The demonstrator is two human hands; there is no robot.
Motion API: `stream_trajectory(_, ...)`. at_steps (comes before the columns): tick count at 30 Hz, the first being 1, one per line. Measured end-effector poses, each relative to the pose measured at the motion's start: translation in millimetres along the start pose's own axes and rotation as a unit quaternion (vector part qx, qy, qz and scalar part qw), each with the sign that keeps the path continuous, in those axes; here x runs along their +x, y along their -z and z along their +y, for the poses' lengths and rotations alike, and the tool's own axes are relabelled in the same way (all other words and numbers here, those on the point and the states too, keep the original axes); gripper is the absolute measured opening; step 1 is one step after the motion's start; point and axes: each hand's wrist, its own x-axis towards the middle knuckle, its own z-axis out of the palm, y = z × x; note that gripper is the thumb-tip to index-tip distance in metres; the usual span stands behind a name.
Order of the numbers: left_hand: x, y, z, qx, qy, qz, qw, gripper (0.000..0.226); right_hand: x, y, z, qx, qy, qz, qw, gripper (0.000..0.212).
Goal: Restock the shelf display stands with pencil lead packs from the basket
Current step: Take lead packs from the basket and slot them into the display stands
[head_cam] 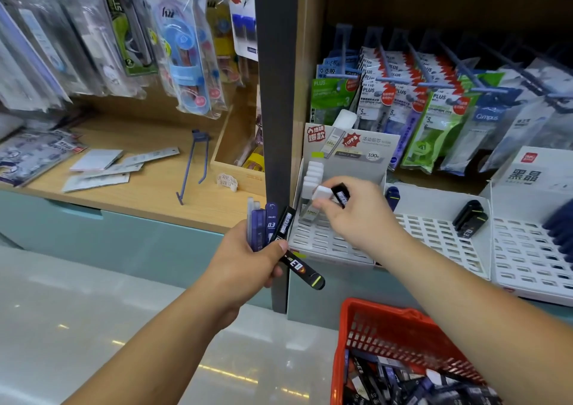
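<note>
My left hand [248, 254] grips a bundle of lead packs [269, 225]: blue and purple ones upright and a long black pack [302, 268] pointing down to the right. My right hand [359, 215] holds a white-capped pack [322, 193] and a black pack [341, 194] over the left white display stand [328, 243], where a row of white-capped packs [313, 173] stands. The red basket [387, 330] at the bottom right holds several dark packs. The middle stand [434, 234] carries black packs [469, 218].
A dark upright post [276, 94] divides the wooden shelf. A third stand [527, 249] sits at far right. Hanging stationery packs [418, 101] fill hooks above the stands. On the left shelf lie a loose blue hook [193, 169] and flat cards.
</note>
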Motion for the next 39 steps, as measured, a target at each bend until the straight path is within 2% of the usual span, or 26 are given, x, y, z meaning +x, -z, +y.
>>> stream_trajectory(5, 0.3, 0.6, 1.2, 0.005, 0.003, 0.009, 1.000, 0.012, 0.5, 0.1, -3.5, -0.028, 0.047, 0.015, 0.998, 0.030)
stream_trajectory(18, -3.3, -3.0, 7.6, -0.019, 0.004, -0.006, 1.000, 0.008, 4.8, -12.8, 6.5, -0.064, 0.116, 0.019, 0.991, 0.024)
stream_trajectory(22, -5.1, -2.6, 10.7, -0.032, 0.014, -0.015, 0.999, 0.009, 8.0, -10.7, 12.4, -0.073, 0.139, 0.051, 0.986, 0.012)
stream_trajectory(26, -6.1, -4.4, 11.1, -0.028, 0.014, -0.020, 0.999, 0.009, 5.9, -6.8, 18.6, -0.075, 0.124, 0.011, 0.989, 0.017)
stream_trajectory(28, -6.3, -5.6, 10.9, -0.024, 0.012, -0.019, 0.999, 0.009, 2.6, -2.6, 12.5, -0.030, 0.085, -0.010, 0.996, 0.019)
stream_trajectory(30, -6.3, -6.5, 11.6, -0.021, 0.008, -0.013, 1.000, 0.009, -1.6, 4.7, 0.9, 0.071, 0.002, -0.033, 0.997, 0.019)
stream_trajectory(31, -6.4, -7.1, 12.5, -0.021, 0.006, -0.009, 1.000, 0.010, -3.4, 8.8, -4.3, 0.139, -0.055, -0.054, 0.987, 0.028)
stream_trajectory(33, -6.5, -9.2, 14.6, -0.027, 0.003, -0.002, 1.000, 0.010, -8.0, 18.0, -12.3, 0.265, -0.181, -0.118, 0.940, 0.060)
stream_trajectory(35, -6.6, -13.2, 17.1, -0.037, -0.003, 0.003, 0.999, 0.011, -13.0, 25.9, -15.1, 0.337, -0.255, -0.187, 0.887, 0.081)
stream_trajectory(37, -7.0, -19.8, 19.9, -0.040, -0.015, 0.004, 0.999, 0.011, -19.2, 35.1, -11.0, 0.370, -0.277, -0.226, 0.858, 0.086)
stream_trajectory(39, -8.1, -29.1, 23.2, -0.045, -0.032, 0.006, 0.998, 0.010, -28.6, 48.2, -6.0, 0.378, -0.280, -0.244, 0.848, 0.076)
